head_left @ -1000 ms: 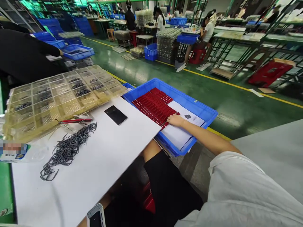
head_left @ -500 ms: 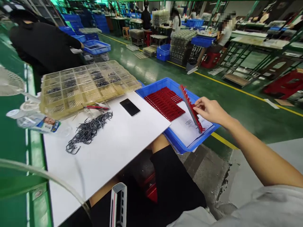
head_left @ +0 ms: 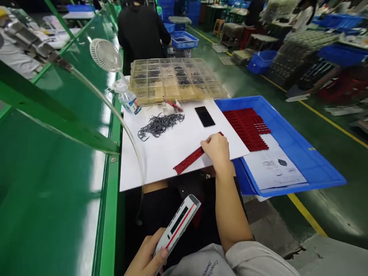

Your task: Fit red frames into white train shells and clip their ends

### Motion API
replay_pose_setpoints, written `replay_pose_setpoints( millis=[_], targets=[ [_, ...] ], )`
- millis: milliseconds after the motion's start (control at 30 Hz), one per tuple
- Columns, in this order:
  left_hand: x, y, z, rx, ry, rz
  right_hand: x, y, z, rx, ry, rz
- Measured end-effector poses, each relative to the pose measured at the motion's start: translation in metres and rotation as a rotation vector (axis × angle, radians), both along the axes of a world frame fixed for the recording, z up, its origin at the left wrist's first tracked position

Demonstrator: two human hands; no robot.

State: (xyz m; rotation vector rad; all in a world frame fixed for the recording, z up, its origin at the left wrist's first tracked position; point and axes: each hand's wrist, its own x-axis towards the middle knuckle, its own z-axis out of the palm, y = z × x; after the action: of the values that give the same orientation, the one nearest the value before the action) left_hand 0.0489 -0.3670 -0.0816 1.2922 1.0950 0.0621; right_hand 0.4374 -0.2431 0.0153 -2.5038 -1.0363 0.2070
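My right hand (head_left: 217, 150) pinches a long flat red strip (head_left: 188, 161) with small notches, near the front edge of the white board (head_left: 161, 161). The fingers hide part of the strip. Low in view, my left hand (head_left: 149, 251) is closed around a white, bar-shaped device (head_left: 178, 226) with a red stripe and dark slots; its kind is not clear. A tangled heap of thin dark grey strips (head_left: 161, 124) lies on the board, left of my right hand. Beyond that hand is a black phone (head_left: 204, 116).
A blue tray (head_left: 319, 168) at the right holds rows of red strips (head_left: 244, 124) and printed paper (head_left: 276, 165). A clear compartment box (head_left: 175, 97), a water bottle (head_left: 129, 100) and a small fan (head_left: 105, 55) stand behind. A green frame post (head_left: 112, 214) borders the left. A person (head_left: 140, 34) sits ahead.
My right hand has carried the red strip from above the blue tray leftward to the white board. My left hand has come into view around the white device. The view has turned left.
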Motion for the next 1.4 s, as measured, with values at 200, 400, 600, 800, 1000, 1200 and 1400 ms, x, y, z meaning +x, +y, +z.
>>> replay_pose_setpoints(
  millis=[200, 400, 600, 800, 1000, 1200, 1400],
  targets=[
    [0.000, 0.010, -0.006, 0.092, -0.038, -0.200, -0.001, 0.024, -0.022, -0.033, 0.053, -0.030],
    [0.016, 0.026, 0.001, 0.292, 0.068, -0.303, 0.004, 0.019, -0.034, -0.021, 0.208, 0.098],
    [0.028, 0.032, 0.002, 0.490, 0.251, -0.423, 0.024, -0.004, -0.045, 0.187, 0.091, 0.419],
    [0.032, 0.027, -0.006, 0.635, 0.295, -0.439, 0.041, -0.009, -0.066, 0.255, -0.043, 0.591],
    [0.042, 0.018, -0.001, 0.980, 0.337, -0.453, 0.040, -0.002, -0.069, 0.243, -0.082, 0.597],
    [0.065, 0.036, 0.030, 1.242, 0.321, -0.554, 0.041, 0.005, -0.061, 0.172, -0.120, 0.676],
    [0.101, 0.077, 0.073, 1.392, 0.447, -0.634, 0.042, 0.007, -0.054, 0.177, -0.032, 0.713]
  ],
)
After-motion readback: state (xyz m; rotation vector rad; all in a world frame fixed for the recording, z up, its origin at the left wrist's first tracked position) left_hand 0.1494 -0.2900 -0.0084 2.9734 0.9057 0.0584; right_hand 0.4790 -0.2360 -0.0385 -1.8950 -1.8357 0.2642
